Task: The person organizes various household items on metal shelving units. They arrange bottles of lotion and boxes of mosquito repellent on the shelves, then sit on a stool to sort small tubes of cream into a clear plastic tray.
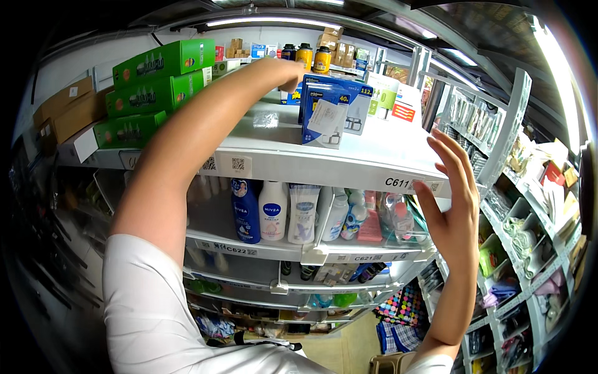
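Observation:
My left arm stretches across the top shelf board point(271, 133). My left hand point(293, 77) is behind the upright blue blister packs point(335, 93); its fingers are largely hidden, so any hold cannot be seen. In front stands a smaller blue-and-white pack point(325, 121) with a white sticker on it. Another blue-and-yellow box point(290, 97) lies beneath my left hand. Raised at the right end of the shelf, my right hand point(451, 210) has its fingers apart and holds nothing. Its thumb is near the shelf's labelled front edge point(327, 167).
Green boxes point(140, 98) are stacked at left beside a brown carton point(77, 107). Yellow canisters point(322, 60) stand at the back. Below are Nivea bottles point(273, 217) and a white tube point(302, 219). A metal upright point(507, 121) and filled bins point(518, 238) flank the right side.

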### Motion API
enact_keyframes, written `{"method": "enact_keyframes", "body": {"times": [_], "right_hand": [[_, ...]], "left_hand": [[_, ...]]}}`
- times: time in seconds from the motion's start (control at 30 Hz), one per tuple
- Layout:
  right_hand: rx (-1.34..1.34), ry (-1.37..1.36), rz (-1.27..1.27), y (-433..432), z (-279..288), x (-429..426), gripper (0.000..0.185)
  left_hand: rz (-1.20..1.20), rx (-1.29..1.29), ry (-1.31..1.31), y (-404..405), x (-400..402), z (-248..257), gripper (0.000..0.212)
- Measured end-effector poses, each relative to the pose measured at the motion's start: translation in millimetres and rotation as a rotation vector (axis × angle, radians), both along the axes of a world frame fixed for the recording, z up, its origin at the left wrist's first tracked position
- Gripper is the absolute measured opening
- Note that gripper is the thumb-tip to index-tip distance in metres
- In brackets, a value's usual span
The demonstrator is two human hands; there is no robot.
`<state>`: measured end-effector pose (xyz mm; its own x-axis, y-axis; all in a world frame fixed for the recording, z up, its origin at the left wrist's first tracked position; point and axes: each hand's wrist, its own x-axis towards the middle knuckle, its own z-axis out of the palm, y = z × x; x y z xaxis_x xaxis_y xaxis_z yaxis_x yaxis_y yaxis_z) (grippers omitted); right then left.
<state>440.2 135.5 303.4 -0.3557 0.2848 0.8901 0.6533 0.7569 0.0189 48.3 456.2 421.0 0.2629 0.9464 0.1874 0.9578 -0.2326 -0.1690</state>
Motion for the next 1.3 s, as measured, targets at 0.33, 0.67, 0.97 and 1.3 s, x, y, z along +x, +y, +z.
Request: {"method": "enact_keyframes", "body": {"times": [0.33, 0.67, 0.97, 1.3], "right_hand": [[0.098, -0.046, 0.029, -7.2, -2.1, -22.3, 0.057], [0.179, 0.106, 0.235, 3.1, 24.8, -70.6, 0.05], [0.107, 0.211, 0.398, 14.0, 43.4, -115.0, 0.054], [-0.182, 0.309, 0.535, 14.0, 45.2, -117.0, 0.054]], "left_hand": [[0.09, 0.466, 0.187, -135.1, 22.5, 16.7, 0.032], [-0.265, 0.818, -0.844, -260.4, -7.1, -19.2, 0.056], [-0.786, 0.454, -1.38, -319.9, 33.3, -80.5, 0.063], [-0.703, 0.69, -0.885, -316.1, 42.5, -94.6, 0.063]]}}
